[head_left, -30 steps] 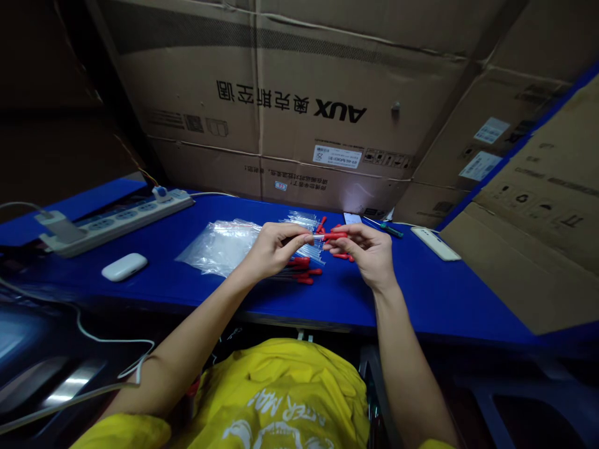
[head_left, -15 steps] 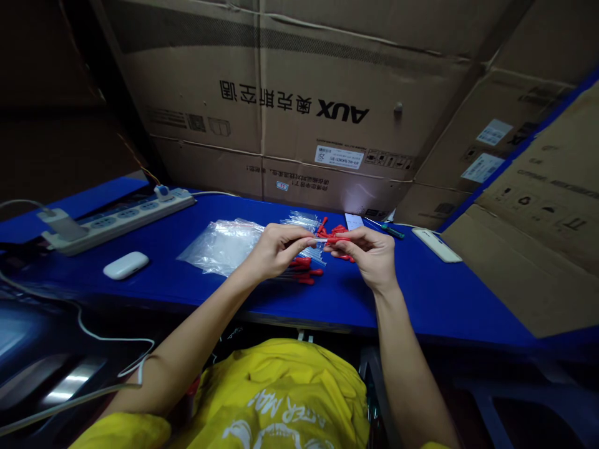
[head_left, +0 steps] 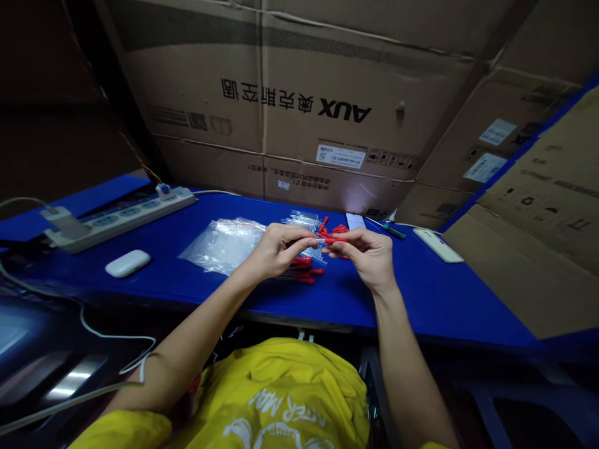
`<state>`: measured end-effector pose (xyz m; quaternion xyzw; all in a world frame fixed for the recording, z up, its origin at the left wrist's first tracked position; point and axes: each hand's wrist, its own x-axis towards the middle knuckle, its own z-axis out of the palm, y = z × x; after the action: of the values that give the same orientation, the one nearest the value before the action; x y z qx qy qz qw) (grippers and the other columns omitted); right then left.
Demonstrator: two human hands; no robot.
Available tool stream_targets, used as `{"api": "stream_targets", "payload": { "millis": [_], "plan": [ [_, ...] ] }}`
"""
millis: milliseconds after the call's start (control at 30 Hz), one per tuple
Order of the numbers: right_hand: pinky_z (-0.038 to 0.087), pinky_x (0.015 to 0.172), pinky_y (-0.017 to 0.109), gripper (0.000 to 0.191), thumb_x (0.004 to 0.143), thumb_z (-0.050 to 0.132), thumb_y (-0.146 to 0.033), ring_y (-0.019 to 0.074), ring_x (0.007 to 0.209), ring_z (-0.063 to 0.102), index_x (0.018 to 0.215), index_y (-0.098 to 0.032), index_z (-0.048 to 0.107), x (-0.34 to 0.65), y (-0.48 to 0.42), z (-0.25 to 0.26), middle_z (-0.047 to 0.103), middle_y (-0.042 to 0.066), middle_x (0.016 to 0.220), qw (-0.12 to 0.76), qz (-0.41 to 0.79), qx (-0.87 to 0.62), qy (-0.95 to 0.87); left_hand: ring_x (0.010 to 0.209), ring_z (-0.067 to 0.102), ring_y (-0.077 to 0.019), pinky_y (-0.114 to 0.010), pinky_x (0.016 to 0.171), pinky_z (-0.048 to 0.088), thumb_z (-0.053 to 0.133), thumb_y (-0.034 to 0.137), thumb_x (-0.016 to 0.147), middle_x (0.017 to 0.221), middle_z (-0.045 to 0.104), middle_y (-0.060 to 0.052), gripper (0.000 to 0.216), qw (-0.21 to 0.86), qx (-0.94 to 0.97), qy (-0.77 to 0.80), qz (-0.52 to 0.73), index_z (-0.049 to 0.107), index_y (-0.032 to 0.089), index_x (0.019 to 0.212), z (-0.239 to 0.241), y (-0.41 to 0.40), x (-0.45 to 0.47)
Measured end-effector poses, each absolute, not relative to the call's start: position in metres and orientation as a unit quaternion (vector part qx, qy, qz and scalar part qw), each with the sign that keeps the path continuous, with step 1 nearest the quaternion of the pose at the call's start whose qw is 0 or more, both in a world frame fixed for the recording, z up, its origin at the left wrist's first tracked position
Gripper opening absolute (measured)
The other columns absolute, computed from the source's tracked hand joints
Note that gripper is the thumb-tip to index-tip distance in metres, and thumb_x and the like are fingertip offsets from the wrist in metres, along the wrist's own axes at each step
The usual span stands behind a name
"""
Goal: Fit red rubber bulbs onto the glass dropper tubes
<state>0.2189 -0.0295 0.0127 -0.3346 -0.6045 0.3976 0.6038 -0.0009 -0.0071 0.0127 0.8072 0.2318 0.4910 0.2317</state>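
Note:
Between finger and thumb, my left hand (head_left: 281, 248) pinches a thin clear glass tube (head_left: 321, 241). Opposite it, my right hand (head_left: 372, 254) grips a red rubber dropper bulb (head_left: 336, 240), which meets the tube's right end. How far the tube sits inside the bulb is hidden by my fingers. Behind my hands lie several loose glass tubes (head_left: 302, 219) and a heap of red bulbs (head_left: 324, 224). Below my left hand rest several droppers with red bulbs (head_left: 306, 272), partly covered by that hand.
Clear plastic bags (head_left: 224, 243) lie left of my hands on the blue table (head_left: 421, 299). A white earphone case (head_left: 128, 264) and a power strip (head_left: 124, 215) are farther left. To the right are a screwdriver (head_left: 393, 231) and a phone (head_left: 438, 245). Cardboard (head_left: 290, 143) walls the back.
The gap between my hands has narrowed slightly, with less glass tube showing between my left fingers and the red bulb. The rest of the table looks the same.

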Motion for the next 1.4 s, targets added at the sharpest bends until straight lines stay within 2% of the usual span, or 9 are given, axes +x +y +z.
{"api": "stream_targets", "payload": {
  "millis": [433, 533, 633, 767, 867, 1033, 1200, 1300, 1400],
  "plan": [
    [0.071, 0.072, 0.036, 0.031, 0.082, 0.092, -0.050, 0.0223, 0.074, 0.083, 0.088, -0.023, 0.080, 0.223, -0.026, 0.010, 0.084, 0.005, 0.086, 0.593, 0.369, -0.345, -0.627, 0.071, 0.069, -0.0161, -0.025, 0.065, 0.048, 0.065, 0.040, 0.103, 0.081, 0.080, -0.007, 0.034, 0.254, 0.794, 0.281, 0.477, 0.081, 0.014, 0.087, 0.014, -0.006, -0.003],
    [0.069, 0.077, 0.036, 0.026, 0.086, 0.088, -0.045, 0.0223, 0.082, 0.082, 0.096, -0.023, 0.080, 0.229, -0.020, 0.005, 0.084, 0.005, 0.092, 0.538, 0.362, -0.367, -0.667, 0.068, 0.065, -0.0152, -0.025, 0.062, 0.042, 0.065, 0.044, 0.103, 0.078, 0.078, -0.004, 0.036, 0.239, 0.819, 0.319, 0.413, 0.082, 0.015, 0.091, 0.013, 0.000, -0.010],
    [0.062, 0.076, 0.034, 0.014, 0.092, 0.081, -0.033, 0.0209, 0.084, 0.079, 0.100, -0.022, 0.080, 0.232, -0.014, 0.002, 0.083, 0.004, 0.093, 0.453, 0.283, -0.415, -0.736, 0.068, 0.065, -0.0160, -0.026, 0.062, 0.039, 0.063, 0.044, 0.105, 0.079, 0.078, -0.003, 0.033, 0.188, 0.855, 0.367, 0.314, 0.084, 0.019, 0.100, 0.012, 0.007, -0.018],
    [0.053, 0.084, 0.034, 0.005, 0.095, 0.076, -0.020, 0.0204, 0.088, 0.075, 0.096, -0.021, 0.081, 0.229, -0.010, -0.001, 0.082, 0.004, 0.095, 0.343, 0.160, -0.448, -0.810, 0.089, 0.072, -0.0221, -0.029, 0.077, 0.046, 0.058, 0.039, 0.107, 0.101, 0.081, -0.008, 0.032, 0.124, 0.893, 0.374, 0.217, 0.082, 0.019, 0.107, 0.008, 0.014, -0.025],
    [0.049, 0.086, 0.034, 0.005, 0.095, 0.078, -0.022, 0.0217, 0.093, 0.072, 0.098, -0.022, 0.082, 0.224, -0.010, -0.004, 0.080, 0.005, 0.100, 0.293, 0.127, -0.453, -0.832, 0.096, 0.072, -0.0243, -0.032, 0.086, 0.049, 0.051, 0.038, 0.110, 0.108, 0.079, -0.012, 0.036, 0.110, 0.900, 0.374, 0.193, 0.081, 0.018, 0.108, 0.005, 0.017, -0.028],
    [0.046, 0.086, 0.032, 0.002, 0.093, 0.082, -0.025, 0.0221, 0.097, 0.072, 0.096, -0.024, 0.082, 0.212, -0.015, -0.007, 0.082, 0.002, 0.099, 0.246, 0.148, -0.463, -0.839, 0.100, 0.072, -0.0247, -0.033, 0.089, 0.052, 0.048, 0.034, 0.110, 0.112, 0.077, -0.012, 0.035, 0.110, 0.903, 0.376, 0.178, 0.078, 0.017, 0.114, -0.001, 0.019, -0.028],
    [0.040, 0.073, 0.029, 0.016, 0.091, 0.086, -0.035, 0.0201, 0.085, 0.070, 0.097, -0.024, 0.078, 0.203, -0.020, -0.005, 0.079, 0.000, 0.090, 0.222, 0.145, -0.500, -0.825, 0.101, 0.073, -0.0233, -0.032, 0.091, 0.052, 0.051, 0.033, 0.109, 0.115, 0.080, -0.011, 0.031, 0.153, 0.912, 0.344, 0.161, 0.077, 0.018, 0.116, -0.006, 0.019, -0.026],
    [0.042, 0.074, 0.029, 0.018, 0.101, 0.073, -0.041, 0.0203, 0.085, 0.071, 0.103, -0.023, 0.076, 0.202, -0.018, -0.006, 0.079, 0.002, 0.093, 0.234, 0.140, -0.517, -0.811, 0.100, 0.074, -0.0244, -0.032, 0.089, 0.052, 0.052, 0.036, 0.108, 0.114, 0.080, -0.012, 0.033, 0.165, 0.913, 0.340, 0.155, 0.077, 0.018, 0.117, -0.005, 0.017, -0.026],
    [0.047, 0.089, 0.032, 0.019, 0.109, 0.057, -0.025, 0.0243, 0.107, 0.072, 0.111, -0.022, 0.076, 0.202, -0.016, -0.008, 0.080, 0.007, 0.112, 0.227, 0.088, -0.546, -0.802, 0.104, 0.073, -0.0278, -0.033, 0.089, 0.051, 0.065, 0.053, 0.101, 0.118, 0.078, -0.013, 0.044, 0.168, 0.910, 0.350, 0.145, 0.073, 0.018, 0.126, -0.003, 0.015, -0.026]
  ]
}}
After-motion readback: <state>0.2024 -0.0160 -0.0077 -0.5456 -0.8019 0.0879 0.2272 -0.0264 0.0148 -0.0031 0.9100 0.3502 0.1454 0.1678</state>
